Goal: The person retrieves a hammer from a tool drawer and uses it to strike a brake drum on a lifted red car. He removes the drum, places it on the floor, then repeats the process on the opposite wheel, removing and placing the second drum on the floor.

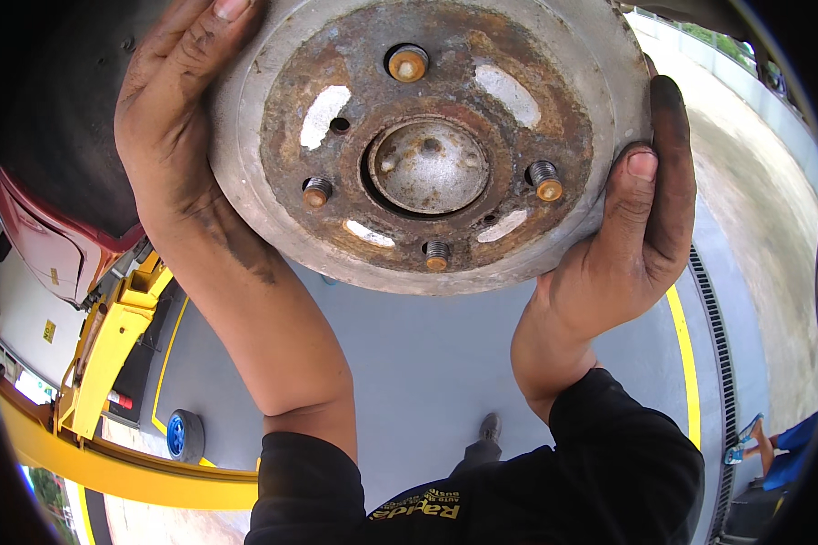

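A round grey brake drum, rusty across its face, fills the upper middle. Several studs with rusty tips, such as the lower right stud, poke through its holes. A dull metal hub centre shows in the middle bore. My left hand grips the drum's left rim, its thumb near the top edge. On the opposite side my right hand holds the rim, thumb on the front and fingers wrapped around the outer edge. Dark grime marks both hands. The drum's back is hidden.
A yellow lift arm stands at the left beside a red car panel. Lower left, a wheel with a blue rim rests on the grey floor. A drain grate runs along the right, near another person's blue clothing.
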`<state>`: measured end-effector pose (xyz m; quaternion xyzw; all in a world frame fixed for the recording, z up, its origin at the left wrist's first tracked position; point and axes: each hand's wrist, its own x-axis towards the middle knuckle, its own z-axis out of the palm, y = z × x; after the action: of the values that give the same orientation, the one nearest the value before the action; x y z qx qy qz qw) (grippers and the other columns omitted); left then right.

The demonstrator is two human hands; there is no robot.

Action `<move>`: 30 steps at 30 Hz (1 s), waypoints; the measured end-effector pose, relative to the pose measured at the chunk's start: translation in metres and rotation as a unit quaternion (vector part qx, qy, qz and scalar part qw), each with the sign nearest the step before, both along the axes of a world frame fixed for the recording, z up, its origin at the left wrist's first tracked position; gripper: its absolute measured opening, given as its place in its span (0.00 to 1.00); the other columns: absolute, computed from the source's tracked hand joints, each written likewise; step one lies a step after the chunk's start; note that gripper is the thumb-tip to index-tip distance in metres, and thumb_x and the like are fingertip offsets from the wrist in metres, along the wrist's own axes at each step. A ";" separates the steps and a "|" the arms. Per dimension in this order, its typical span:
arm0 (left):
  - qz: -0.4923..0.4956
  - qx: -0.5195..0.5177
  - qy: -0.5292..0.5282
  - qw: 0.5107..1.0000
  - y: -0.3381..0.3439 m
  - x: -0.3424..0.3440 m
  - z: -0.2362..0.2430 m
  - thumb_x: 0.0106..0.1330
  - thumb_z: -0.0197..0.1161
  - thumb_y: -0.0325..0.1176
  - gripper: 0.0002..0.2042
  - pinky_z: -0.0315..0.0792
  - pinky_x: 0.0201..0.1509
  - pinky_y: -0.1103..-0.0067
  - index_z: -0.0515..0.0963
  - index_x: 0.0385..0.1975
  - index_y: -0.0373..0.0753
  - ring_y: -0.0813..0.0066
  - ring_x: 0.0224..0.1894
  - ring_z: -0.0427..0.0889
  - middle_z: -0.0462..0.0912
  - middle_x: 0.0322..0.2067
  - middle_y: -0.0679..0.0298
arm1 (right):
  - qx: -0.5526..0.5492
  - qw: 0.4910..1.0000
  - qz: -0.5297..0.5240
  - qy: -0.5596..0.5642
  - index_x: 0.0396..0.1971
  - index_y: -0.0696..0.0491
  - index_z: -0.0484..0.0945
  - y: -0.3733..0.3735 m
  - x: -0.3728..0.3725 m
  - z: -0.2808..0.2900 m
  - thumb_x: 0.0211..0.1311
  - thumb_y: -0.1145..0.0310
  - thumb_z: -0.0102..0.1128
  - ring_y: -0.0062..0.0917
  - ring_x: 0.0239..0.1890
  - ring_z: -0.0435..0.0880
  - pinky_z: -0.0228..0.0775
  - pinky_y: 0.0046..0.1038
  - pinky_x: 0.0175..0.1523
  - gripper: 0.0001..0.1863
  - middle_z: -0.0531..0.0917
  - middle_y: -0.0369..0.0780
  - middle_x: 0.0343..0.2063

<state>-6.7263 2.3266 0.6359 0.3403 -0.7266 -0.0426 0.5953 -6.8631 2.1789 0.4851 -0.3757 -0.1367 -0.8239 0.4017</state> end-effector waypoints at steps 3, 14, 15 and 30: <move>0.280 -0.047 0.072 0.956 0.015 -0.018 -0.016 0.75 0.59 0.44 0.28 0.69 0.67 0.72 0.69 0.64 0.25 0.63 0.62 0.77 0.78 0.58 0.49 | -0.020 0.995 0.094 0.009 0.66 0.66 0.70 0.005 -0.006 0.008 0.79 0.70 0.50 0.32 0.58 0.84 0.78 0.33 0.64 0.22 0.79 0.51 0.61; 0.334 -0.215 0.242 0.885 -0.001 -0.037 -0.141 0.80 0.51 0.55 0.29 0.66 0.67 0.73 0.72 0.64 0.33 0.69 0.60 0.74 0.76 0.60 0.57 | -0.136 0.933 -0.154 0.294 0.59 0.60 0.74 -0.028 -0.061 0.054 0.75 0.60 0.59 0.29 0.50 0.78 0.68 0.30 0.59 0.22 0.78 0.43 0.49; 0.327 -0.216 0.273 0.879 -0.003 -0.038 -0.138 0.80 0.51 0.55 0.29 0.66 0.67 0.74 0.72 0.64 0.33 0.69 0.60 0.74 0.76 0.60 0.57 | -0.198 0.916 -0.184 0.296 0.61 0.60 0.74 -0.031 -0.063 0.062 0.75 0.60 0.59 0.32 0.54 0.79 0.67 0.31 0.63 0.23 0.78 0.44 0.52; 0.358 -0.179 0.179 0.899 -0.004 -0.044 -0.079 0.82 0.48 0.50 0.27 0.69 0.68 0.74 0.70 0.69 0.35 0.67 0.63 0.77 0.79 0.61 0.53 | -0.063 0.967 0.089 0.228 0.70 0.63 0.64 -0.018 -0.026 0.033 0.81 0.58 0.48 0.31 0.66 0.72 0.60 0.31 0.72 0.29 0.75 0.48 0.64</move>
<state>-6.7703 2.3221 0.5567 0.4521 -0.4322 0.2441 0.7411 -6.8889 2.1612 0.5179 -0.5648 -0.1256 -0.6671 0.4693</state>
